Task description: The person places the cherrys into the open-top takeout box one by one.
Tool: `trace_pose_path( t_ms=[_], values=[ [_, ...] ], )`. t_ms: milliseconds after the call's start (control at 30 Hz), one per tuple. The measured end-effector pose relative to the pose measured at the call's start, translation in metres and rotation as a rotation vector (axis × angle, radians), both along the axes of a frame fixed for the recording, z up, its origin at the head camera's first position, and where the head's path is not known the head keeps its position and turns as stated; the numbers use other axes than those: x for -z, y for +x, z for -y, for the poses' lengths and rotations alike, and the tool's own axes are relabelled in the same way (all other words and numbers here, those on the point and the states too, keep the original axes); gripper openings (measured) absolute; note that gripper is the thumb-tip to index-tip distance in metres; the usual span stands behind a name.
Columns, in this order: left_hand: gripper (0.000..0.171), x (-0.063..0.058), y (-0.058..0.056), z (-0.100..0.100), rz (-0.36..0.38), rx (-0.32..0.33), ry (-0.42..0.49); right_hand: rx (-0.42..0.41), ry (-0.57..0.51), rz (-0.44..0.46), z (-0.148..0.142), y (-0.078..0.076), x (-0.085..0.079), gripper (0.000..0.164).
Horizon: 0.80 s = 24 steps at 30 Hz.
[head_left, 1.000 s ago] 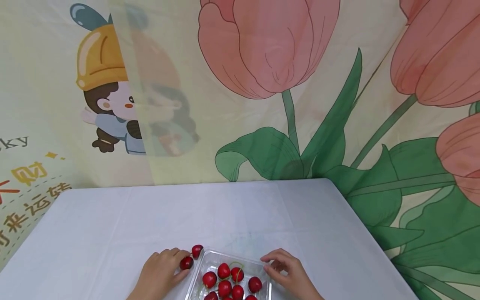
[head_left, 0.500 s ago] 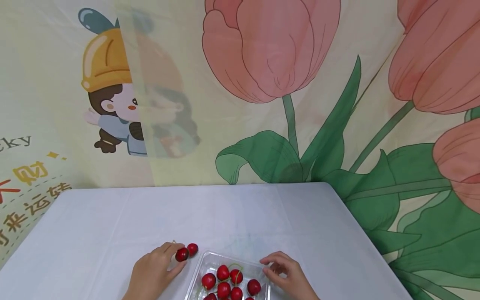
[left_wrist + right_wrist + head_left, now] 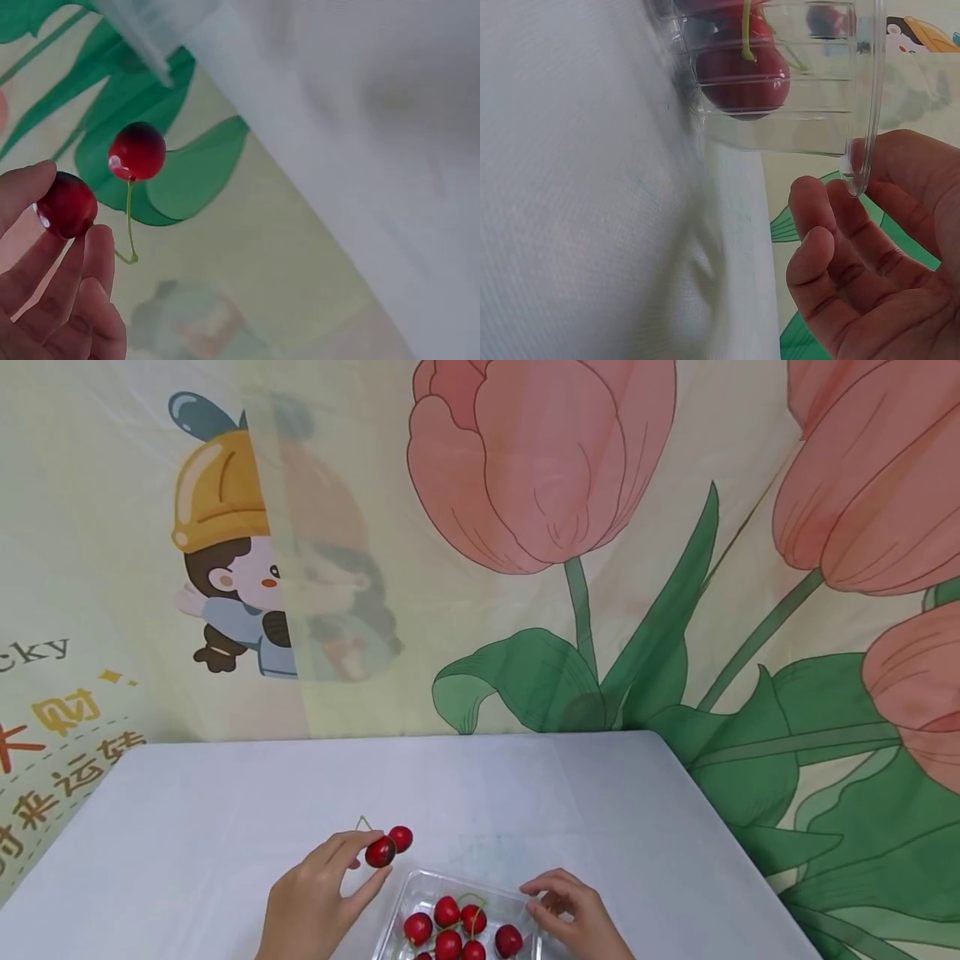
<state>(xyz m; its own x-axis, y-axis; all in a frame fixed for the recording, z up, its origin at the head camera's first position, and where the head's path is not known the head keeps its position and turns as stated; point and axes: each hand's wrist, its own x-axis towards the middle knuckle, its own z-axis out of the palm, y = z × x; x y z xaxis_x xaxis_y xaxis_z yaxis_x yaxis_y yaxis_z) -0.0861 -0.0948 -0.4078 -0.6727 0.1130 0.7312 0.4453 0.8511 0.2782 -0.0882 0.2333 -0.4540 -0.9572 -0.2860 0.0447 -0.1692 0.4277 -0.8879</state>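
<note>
My left hand (image 3: 318, 885) pinches a dark red cherry (image 3: 380, 852) between thumb and fingertips, above the table left of the clear plastic box. A second cherry (image 3: 137, 151) hangs just beyond the fingertips. Its green stem (image 3: 130, 225) bends and runs back toward the hand. Several red cherries (image 3: 447, 944), some with stems, lie inside the plastic box (image 3: 420, 882). At that box's right corner, my right hand (image 3: 573, 910) holds the rim with thumb and fingers; the right wrist view shows the rim's corner (image 3: 861, 176) between them.
A white cloth covers the table (image 3: 300, 793). Behind it hangs a curtain (image 3: 360, 710) printed with tulips and a cartoon figure. The near part of the plastic box runs out of the head view's bottom edge.
My left hand has lifted the two cherries off the table beside the box, first shifting left, then back right and farther up. My right hand stays at the box's corner.
</note>
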Motion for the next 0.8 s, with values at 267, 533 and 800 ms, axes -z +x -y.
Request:
trace_pose_path(
  t_ms=[267,533,800],
  values=[
    [0.059,-0.002,0.008,-0.020,-0.113,0.145,-0.027,-0.013,-0.014,-0.022,-0.001,0.001,0.002,0.020],
    [0.053,0.010,0.010,-0.044,-0.150,0.258,-0.049,0.008,0.002,0.015,-0.001,-0.001,0.001,0.020],
    [0.031,0.020,0.016,-0.061,-0.059,0.365,-0.088,0.005,-0.014,0.023,-0.001,-0.002,0.004,0.019]
  ],
)
